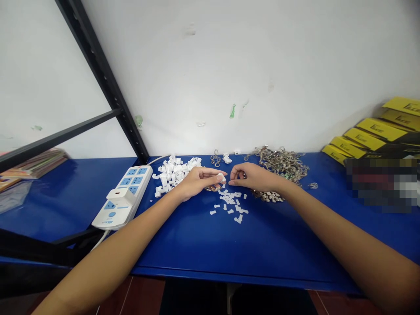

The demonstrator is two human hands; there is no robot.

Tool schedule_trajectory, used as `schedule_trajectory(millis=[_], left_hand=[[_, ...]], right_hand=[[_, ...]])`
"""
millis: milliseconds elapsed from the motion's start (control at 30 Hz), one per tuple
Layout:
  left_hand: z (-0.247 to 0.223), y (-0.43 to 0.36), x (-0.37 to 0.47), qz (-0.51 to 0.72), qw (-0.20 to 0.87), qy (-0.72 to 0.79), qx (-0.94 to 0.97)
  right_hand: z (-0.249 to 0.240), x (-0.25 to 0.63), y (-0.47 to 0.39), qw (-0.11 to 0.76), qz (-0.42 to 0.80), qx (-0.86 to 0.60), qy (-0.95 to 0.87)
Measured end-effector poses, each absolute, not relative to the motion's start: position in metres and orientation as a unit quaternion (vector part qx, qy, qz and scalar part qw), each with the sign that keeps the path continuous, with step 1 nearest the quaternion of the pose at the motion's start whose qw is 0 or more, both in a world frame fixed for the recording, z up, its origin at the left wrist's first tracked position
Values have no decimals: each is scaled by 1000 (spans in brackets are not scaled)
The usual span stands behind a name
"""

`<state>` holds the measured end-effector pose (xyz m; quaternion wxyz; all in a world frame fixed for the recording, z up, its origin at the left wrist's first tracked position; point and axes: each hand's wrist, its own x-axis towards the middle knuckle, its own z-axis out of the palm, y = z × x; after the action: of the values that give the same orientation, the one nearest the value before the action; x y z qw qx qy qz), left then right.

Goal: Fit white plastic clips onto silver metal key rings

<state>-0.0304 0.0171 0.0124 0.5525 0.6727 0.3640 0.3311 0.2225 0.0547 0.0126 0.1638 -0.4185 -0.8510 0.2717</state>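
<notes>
Over the middle of the blue table, my left hand (200, 180) pinches a small white plastic piece (221, 177) between thumb and fingers. Some metal shows beneath its fingers; whether the hand holds that too is unclear. My right hand (246, 176) is just to the right, its fingers curled close to the white piece, with a small dark metal bit at the fingers that is too small to name. Below both hands lie scattered small white bits (231, 199). A heap of white plastic pieces (175, 170) sits behind my left hand. Behind my right hand is a pile of metal chain-like parts (284, 162).
A white power strip (126, 192) with a plugged-in adapter lies left, beside a black metal shelf frame (108, 83). Yellow and black boxes (374, 131) are stacked at the right by the wall. Small metal pieces (271, 197) lie near my right wrist. Papers (33, 164) rest at far left.
</notes>
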Motion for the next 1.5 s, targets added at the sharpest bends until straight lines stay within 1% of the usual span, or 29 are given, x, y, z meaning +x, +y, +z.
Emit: schedule_trajectory(millis=[100,233,300,400,567,1067,1500], left_hand=[[8,20,-31,322,561,355,675],[-1,25,-32,319,574,339,674],[-4,26,-32,320,574,333,676],[-5,26,-31,318,570,332,681],[-3,23,-30,316,559,320,696],[-2,21,-29,308,554,326,701],[-1,21,-29,310,557,331,696]], right_hand=[[23,219,47,194,310,-417,-832],[32,214,35,281,345,-397,-803],[32,213,29,309,353,-387,-794],[29,211,23,324,342,-384,-794],[20,208,20,362,284,-377,-804],[12,204,20,399,248,-361,-806],[13,204,18,368,268,-362,-813]])
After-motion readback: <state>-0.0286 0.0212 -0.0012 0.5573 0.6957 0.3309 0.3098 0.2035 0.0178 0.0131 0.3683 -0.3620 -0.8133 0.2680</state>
